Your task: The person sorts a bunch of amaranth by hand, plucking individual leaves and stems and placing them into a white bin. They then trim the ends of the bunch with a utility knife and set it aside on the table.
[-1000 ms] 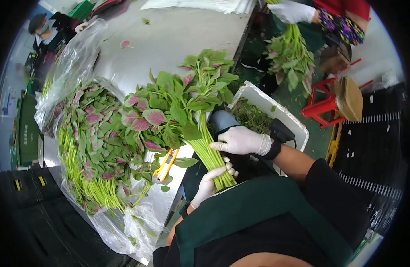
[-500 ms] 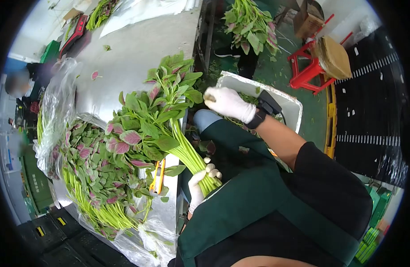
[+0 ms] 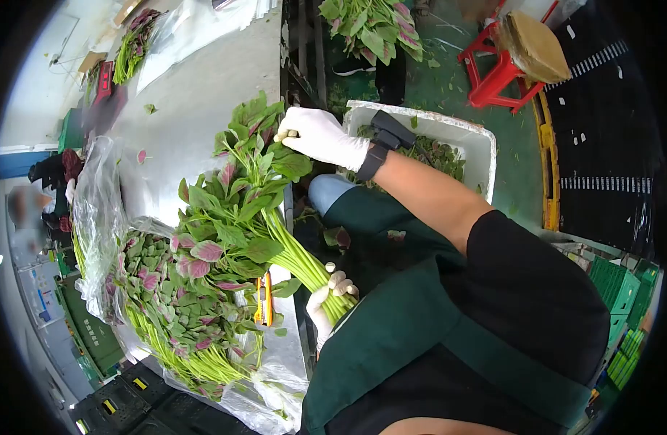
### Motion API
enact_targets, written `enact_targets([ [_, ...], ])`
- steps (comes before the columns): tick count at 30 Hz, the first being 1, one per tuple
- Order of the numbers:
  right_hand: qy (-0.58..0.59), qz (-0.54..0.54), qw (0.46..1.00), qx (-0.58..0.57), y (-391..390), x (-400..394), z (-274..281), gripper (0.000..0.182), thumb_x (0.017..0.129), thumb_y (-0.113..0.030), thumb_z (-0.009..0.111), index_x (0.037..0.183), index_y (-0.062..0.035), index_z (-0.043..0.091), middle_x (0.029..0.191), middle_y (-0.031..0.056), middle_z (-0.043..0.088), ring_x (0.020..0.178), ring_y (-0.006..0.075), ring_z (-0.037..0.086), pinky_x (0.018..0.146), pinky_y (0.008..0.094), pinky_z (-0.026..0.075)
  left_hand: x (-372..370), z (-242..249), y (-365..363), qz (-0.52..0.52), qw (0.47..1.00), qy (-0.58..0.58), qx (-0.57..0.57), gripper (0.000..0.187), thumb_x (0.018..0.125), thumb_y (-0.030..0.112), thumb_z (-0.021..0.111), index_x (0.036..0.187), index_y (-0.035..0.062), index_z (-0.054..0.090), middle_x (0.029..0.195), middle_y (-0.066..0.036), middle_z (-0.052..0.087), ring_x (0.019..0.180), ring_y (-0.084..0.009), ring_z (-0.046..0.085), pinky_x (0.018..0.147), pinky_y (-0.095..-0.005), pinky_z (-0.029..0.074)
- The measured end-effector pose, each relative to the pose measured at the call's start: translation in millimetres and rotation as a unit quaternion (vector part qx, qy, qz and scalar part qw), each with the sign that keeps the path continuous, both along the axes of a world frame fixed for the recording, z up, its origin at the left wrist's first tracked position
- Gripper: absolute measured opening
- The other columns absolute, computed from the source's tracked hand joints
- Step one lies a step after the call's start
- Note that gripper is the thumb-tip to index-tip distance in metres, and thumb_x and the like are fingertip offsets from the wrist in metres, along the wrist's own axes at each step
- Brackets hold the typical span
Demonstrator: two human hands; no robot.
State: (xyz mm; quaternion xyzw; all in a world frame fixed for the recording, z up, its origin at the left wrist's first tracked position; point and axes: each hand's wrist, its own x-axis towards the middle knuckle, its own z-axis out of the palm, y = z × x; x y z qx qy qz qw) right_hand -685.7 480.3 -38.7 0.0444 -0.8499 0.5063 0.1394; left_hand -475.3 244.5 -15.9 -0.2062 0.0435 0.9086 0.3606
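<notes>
My left hand [image 3: 331, 296], in a white glove, is closed round the lower stems of a bunch of red-and-green amaranth [image 3: 293, 250]. Its leafy top spreads away from me over the metal table [image 3: 203, 94]. At the upper leaves is my gloved right hand [image 3: 322, 138], its fingers curled together and touching the bunch's edge; whether a leaf is between them is hidden. Beside the held stems lies an orange utility knife [image 3: 264, 299]. A large heap of amaranth [image 3: 181, 297] rests on clear plastic to the left.
A white foam box [image 3: 478, 145] with loose leaves stands on the floor beyond my right arm. Farther off are a red stool [image 3: 493, 76] and another amaranth bunch [image 3: 377, 29] near a person's shoe. Plastic film [image 3: 101, 217] edges the heap. A person is at far left.
My right hand has moved left from above the foam box to the top leaves of the bunch. My left hand keeps its hold on the stems. The camera view has shifted somewhat.
</notes>
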Motion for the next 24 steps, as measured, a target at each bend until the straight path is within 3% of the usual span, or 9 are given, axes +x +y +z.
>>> enact_targets([
  [5, 0.018, 0.038, 0.998, -0.039, 16, 10, 10, 0.012, 0.082, -0.017, 0.068, 0.091, -0.0093, 0.069, 0.091, 0.0086, 0.065, 0.087, 0.0288, 0.064, 0.077, 0.0371, 0.051, -1, 1, 3, 0.007, 1.000, -0.009, 0.008, 0.041, 0.084, 0.005, 0.059, 0.123, 0.0052, 0.044, 0.090, -0.003, 0.050, 0.081, -0.0144, 0.054, 0.090, -0.0353, 0.049],
  [6, 0.028, 0.046, 0.995, -0.081, 17, 9, 8, 0.013, 0.084, -0.015, 0.066, 0.094, -0.0065, 0.066, 0.084, 0.0092, 0.066, 0.074, 0.0245, 0.066, 0.068, 0.0353, 0.051, -1, 2, 4, 0.009, 1.000, -0.012, 0.010, 0.041, 0.084, 0.005, 0.059, 0.123, 0.0052, 0.044, 0.090, -0.003, 0.050, 0.080, -0.0143, 0.054, 0.090, -0.0353, 0.049],
  [10, -0.127, 0.081, 0.969, -0.196, 27, 12, 25, 0.014, 0.089, -0.011, 0.059, 0.100, -0.0024, 0.061, 0.075, 0.0061, 0.065, 0.056, 0.0125, 0.060, 0.055, 0.0302, 0.050, -1, 2, 4, 0.009, 1.000, -0.010, 0.010, 0.038, 0.085, 0.005, 0.058, 0.122, 0.0055, 0.045, 0.089, -0.003, 0.050, 0.080, -0.0141, 0.054, 0.090, -0.0350, 0.049],
  [19, -0.129, 0.172, 0.959, -0.182, 29, -1, 12, 0.027, 0.085, -0.016, 0.069, 0.106, 0.0006, 0.064, 0.086, 0.0103, 0.070, 0.068, 0.0142, 0.067, 0.065, 0.0284, 0.054, -2, 4, 6, 0.005, 1.000, -0.006, 0.014, 0.031, 0.087, 0.005, 0.056, 0.116, 0.0062, 0.046, 0.088, -0.003, 0.049, 0.077, -0.0132, 0.053, 0.089, -0.0346, 0.049],
  [24, -0.145, 0.184, 0.959, -0.162, 22, -2, 25, 0.028, 0.085, -0.019, 0.069, 0.105, 0.0012, 0.065, 0.086, 0.0111, 0.071, 0.068, 0.0138, 0.067, 0.064, 0.0284, 0.053, -2, 4, 6, 0.003, 1.000, -0.011, 0.015, 0.030, 0.087, 0.005, 0.056, 0.115, 0.0061, 0.046, 0.087, -0.003, 0.049, 0.077, -0.0135, 0.052, 0.089, -0.0345, 0.049],
])
